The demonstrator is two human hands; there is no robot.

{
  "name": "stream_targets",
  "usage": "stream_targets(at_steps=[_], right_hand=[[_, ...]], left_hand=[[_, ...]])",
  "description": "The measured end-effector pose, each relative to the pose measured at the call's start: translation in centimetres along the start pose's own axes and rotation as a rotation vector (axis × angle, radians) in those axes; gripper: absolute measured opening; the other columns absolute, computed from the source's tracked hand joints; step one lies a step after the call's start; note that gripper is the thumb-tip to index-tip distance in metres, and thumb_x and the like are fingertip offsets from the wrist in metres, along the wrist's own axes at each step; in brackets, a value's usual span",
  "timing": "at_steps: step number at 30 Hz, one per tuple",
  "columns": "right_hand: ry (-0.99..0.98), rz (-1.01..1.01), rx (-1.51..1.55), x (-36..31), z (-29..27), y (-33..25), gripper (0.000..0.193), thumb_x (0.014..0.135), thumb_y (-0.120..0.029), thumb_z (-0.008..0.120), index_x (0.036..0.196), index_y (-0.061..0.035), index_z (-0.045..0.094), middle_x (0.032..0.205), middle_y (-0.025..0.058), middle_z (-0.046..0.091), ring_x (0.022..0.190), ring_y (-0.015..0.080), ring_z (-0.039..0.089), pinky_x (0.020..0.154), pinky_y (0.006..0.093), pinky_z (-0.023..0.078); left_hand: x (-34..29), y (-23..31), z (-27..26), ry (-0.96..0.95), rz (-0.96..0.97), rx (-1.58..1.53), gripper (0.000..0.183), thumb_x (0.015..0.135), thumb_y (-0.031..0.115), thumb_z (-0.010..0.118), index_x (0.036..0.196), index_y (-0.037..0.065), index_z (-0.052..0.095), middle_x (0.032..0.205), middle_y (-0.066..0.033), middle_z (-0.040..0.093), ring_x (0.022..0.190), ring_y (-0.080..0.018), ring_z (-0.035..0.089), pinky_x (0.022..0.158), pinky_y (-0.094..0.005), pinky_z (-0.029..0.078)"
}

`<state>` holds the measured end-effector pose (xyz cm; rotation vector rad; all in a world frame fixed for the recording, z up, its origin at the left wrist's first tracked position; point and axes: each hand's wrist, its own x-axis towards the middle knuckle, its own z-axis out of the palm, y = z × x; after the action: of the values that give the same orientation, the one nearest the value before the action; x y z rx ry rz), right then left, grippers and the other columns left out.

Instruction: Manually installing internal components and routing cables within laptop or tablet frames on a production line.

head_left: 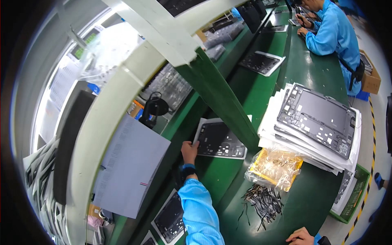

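My left hand (190, 152), in a blue sleeve with a dark wristband, is closed on the left edge of a dark tablet housing (220, 139). The housing lies on a white sheet on the green belt, and a green post hides part of its right side. At the lower edge my right hand (301, 236) rests by the bench's rim, fingers loosely bent and apart, with nothing seen in them; the picture cuts it off. Between the hands lie a bunch of thin black cables (263, 204) and a yellow packet in clear plastic (276, 168).
A stack of housings (316, 118) and white sheets stands on the right of the bench. More housings (261, 62) lie along the belt. The slanting post (220, 92) crosses above it. A green crate (356, 196) is at right; a co-worker (337, 32) sits at the far end.
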<state>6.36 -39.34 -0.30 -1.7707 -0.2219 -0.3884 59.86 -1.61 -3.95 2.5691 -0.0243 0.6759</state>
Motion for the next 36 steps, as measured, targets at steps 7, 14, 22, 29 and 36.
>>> stream_targets(at_steps=[7,14,22,29,36], right_hand=[[-0.014,0.044,-0.015,1.0,-0.4,0.0,0.019,0.071,0.016,0.062,0.08,-0.0013,0.063,0.101,0.0169,0.067,0.092,0.0373,0.062,0.077,0.0429,0.051],[-0.049,0.05,-0.037,0.2,0.4,0.7,0.031,0.065,0.021,0.055,0.071,-0.0055,0.071,0.094,0.0086,0.072,0.085,0.0281,0.064,0.073,0.0354,0.051],[-0.247,-0.078,0.043,2.8,0.8,-0.1,0.022,0.085,0.014,0.059,0.095,-0.0021,0.071,0.101,0.0134,0.07,0.092,0.0323,0.065,0.081,0.0374,0.053],[-0.342,-0.419,-0.443,16.0,6.3,1.7,0.015,0.088,-0.006,0.074,0.101,-0.0013,0.071,0.094,0.0162,0.063,0.094,0.0368,0.058,0.084,0.045,0.05],[-0.52,-0.43,-0.634,19.6,9.4,4.2,0.014,0.083,-0.009,0.079,0.094,-0.0015,0.075,0.098,0.018,0.065,0.102,0.0388,0.059,0.091,0.0472,0.052]], left_hand=[[-0.8,1.0,-4.6,-0.386,-0.019,0.005,0.038,0.093,0.025,0.082,0.077,-0.004,0.063,0.062,-0.0091,0.055,0.06,-0.0219,0.051,0.061,-0.0417,0.043],[-10.6,-2.7,-13.1,-0.05,-0.312,-0.248,0.025,0.09,0.018,0.08,0.09,-0.004,0.068,0.08,-0.0119,0.064,0.07,-0.0243,0.06,0.067,-0.0425,0.048],[-26.6,2.4,-22.9,0.054,-0.514,-0.789,0.048,0.104,-0.002,0.056,0.148,0.01,0.043,0.111,-0.0136,0.064,0.08,-0.0194,0.066,0.049,-0.0323,0.056],[-43.1,9.4,-32.0,0.223,-0.559,-0.877,0.048,0.107,0.003,0.053,0.151,0.013,0.038,0.11,-0.0152,0.067,0.073,-0.0179,0.067,0.048,-0.0293,0.053],[-55.7,16.5,-34.2,0.484,-0.714,-0.794,0.045,0.105,0.008,0.063,0.146,-0.003,0.05,0.134,-0.0165,0.063,0.122,-0.0267,0.064,0.107,-0.0381,0.05]])
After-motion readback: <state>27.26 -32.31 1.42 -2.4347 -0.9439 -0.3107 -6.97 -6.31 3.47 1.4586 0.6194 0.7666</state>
